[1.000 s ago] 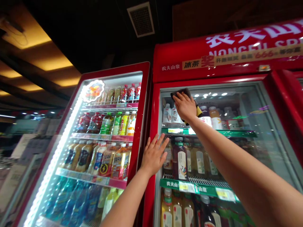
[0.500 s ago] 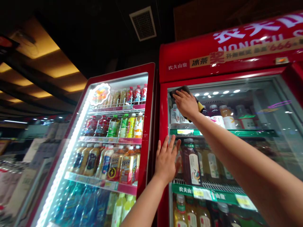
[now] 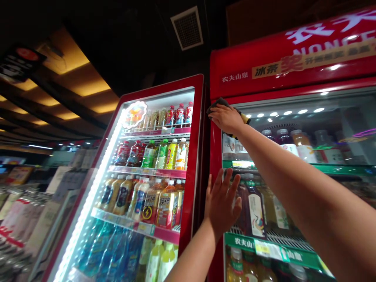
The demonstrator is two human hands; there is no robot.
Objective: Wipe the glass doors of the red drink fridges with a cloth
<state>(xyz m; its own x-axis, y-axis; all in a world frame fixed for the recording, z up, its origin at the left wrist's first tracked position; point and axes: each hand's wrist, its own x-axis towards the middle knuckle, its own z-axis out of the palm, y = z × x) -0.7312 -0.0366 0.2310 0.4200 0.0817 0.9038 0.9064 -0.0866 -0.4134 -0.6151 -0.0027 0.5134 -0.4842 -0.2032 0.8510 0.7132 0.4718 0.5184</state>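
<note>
My right hand point(image 3: 225, 118) presses a dark grey and yellow cloth point(image 3: 221, 102) against the top left corner of a red drinks fridge point(image 3: 216, 149), over the door frame and the edge of its glass. Part of the cloth is hidden under the palm; a yellow bit shows by the wrist. Lower down, my left hand point(image 3: 222, 201) lies with fingers spread on the red frame and glass edge, holding nothing. Behind the glass, near that hand, stands a dark bottle with a white label point(image 3: 256, 207).
To the left a second lit fridge point(image 3: 199, 156) holds rows of drink bottles, with a narrow dark gap between the two. Green shelf strips point(image 3: 337, 169) run inside the right fridge. A vent point(image 3: 187, 28) sits in the dark ceiling. Blurred goods point(image 3: 17, 219) stand far left.
My right hand has slid the cloth left and up, from the glass onto the red frame corner. The left hand stays spread on the frame. The whole view has shifted slightly.
</note>
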